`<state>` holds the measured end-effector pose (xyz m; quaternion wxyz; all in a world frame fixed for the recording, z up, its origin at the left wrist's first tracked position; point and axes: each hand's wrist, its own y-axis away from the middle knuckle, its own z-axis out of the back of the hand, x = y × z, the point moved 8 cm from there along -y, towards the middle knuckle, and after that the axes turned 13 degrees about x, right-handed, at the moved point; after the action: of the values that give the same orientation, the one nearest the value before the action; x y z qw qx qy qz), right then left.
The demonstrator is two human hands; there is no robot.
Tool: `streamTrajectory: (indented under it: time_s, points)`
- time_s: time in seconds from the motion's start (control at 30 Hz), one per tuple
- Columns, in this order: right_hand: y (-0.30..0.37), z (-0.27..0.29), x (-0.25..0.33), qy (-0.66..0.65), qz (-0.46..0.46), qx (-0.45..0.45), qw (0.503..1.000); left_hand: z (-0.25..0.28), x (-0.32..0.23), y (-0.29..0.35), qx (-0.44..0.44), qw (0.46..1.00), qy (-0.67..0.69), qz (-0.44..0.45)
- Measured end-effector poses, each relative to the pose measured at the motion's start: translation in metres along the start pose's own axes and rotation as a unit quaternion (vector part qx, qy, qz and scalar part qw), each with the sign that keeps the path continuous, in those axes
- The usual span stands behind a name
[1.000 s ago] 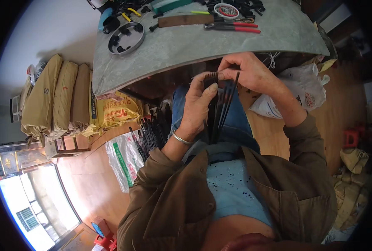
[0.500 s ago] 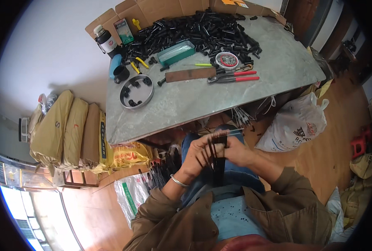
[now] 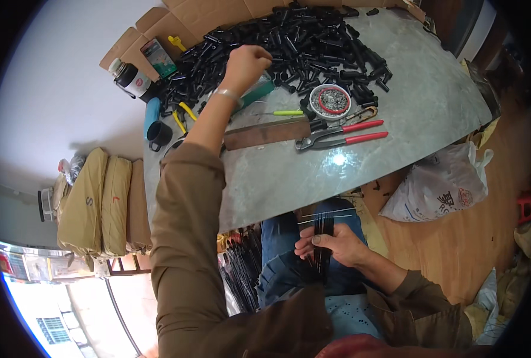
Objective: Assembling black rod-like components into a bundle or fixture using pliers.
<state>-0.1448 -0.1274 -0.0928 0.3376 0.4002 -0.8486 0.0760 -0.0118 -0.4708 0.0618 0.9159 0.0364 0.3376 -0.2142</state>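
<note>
My right hand point(image 3: 344, 243), low over my knees, grips a bundle of thin black rods point(image 3: 323, 262), its thumb laid across them. A few thin silvery rods point(image 3: 334, 216) stick out crosswise near the bundle's top. My left hand point(image 3: 244, 70) reaches far across the table, above the green tray point(image 3: 256, 94). Its fingers are curled together; whatever is between them, if anything, cannot be made out. Behind that hand spreads a large heap of black tube-shaped parts point(image 3: 313, 45). My left forearm covers part of the table, the round metal dish included.
On the grey table point(image 3: 265, 185) lie red-handled pincers point(image 3: 343, 134), a brown block point(image 3: 268, 134), a yellow-green tool point(image 3: 287, 113) and a bowl of small metal bits point(image 3: 330, 102). A black mug point(image 3: 159, 135) and a flask point(image 3: 131, 80) stand left. More black rods point(image 3: 241, 265) are beside my legs.
My left hand has let go of the rod bundle and moved up and forward over the green tray. My right hand keeps the bundle. The view has shifted slightly.
</note>
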Motion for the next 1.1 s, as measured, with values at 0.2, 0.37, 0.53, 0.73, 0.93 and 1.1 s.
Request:
streamTrajectory:
  time_s: [0.2, 0.37, 0.53, 0.73, 0.93, 1.1]
  points:
    - [0.006, 0.030, 0.009, -0.011, 0.007, -0.024, 1.000, -0.043, 0.019, -0.071, 0.004, 0.879, -0.475, 0.040]
    - [0.011, 0.041, 0.011, -0.040, 0.009, -0.014, 0.999, -0.026, 0.024, -0.091, 0.066, 0.915, -0.391, 0.075]
    - [0.009, 0.036, 0.013, -0.035, 0.021, 0.019, 0.999, 0.011, 0.025, -0.093, -0.037, 0.992, -0.074, 0.094]
    - [0.019, 0.034, 0.017, -0.040, 0.009, 0.000, 0.999, -0.034, -0.015, -0.064, 0.114, 0.952, -0.254, 0.126]
    - [0.019, 0.033, 0.016, -0.035, 0.002, -0.008, 0.999, -0.057, 0.006, -0.064, 0.064, 0.913, -0.399, 0.059]
    - [0.019, 0.027, 0.013, -0.038, 0.002, 0.006, 0.999, -0.026, -0.021, -0.050, -0.054, 0.937, -0.345, 0.017]
